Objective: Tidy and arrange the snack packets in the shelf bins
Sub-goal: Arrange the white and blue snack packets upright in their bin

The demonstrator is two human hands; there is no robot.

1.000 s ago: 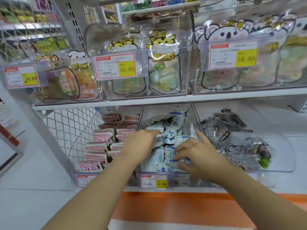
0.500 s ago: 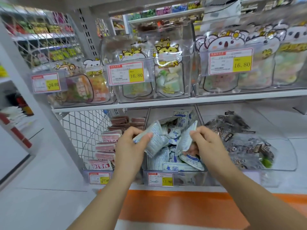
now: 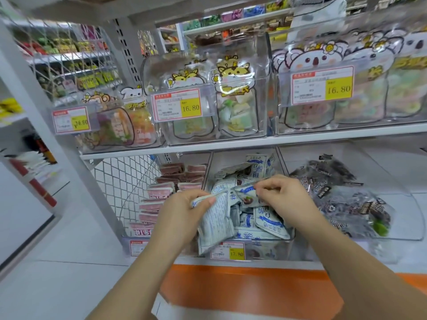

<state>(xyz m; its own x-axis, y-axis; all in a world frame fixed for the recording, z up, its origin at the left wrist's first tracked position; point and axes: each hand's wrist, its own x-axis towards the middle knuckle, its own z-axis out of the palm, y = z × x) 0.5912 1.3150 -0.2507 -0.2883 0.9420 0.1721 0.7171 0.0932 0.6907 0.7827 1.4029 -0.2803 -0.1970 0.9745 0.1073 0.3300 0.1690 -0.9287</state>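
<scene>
My left hand (image 3: 184, 215) grips a white packet (image 3: 215, 225) by its top, long axis hanging down over the front lip of the middle bin (image 3: 285, 250). My right hand (image 3: 286, 197) pinches a blue packet (image 3: 246, 195) lying sideways above the pile. Pink packets (image 3: 161, 192) sit in the bin to the left, dark packets (image 3: 335, 181) in the one to the right.
</scene>
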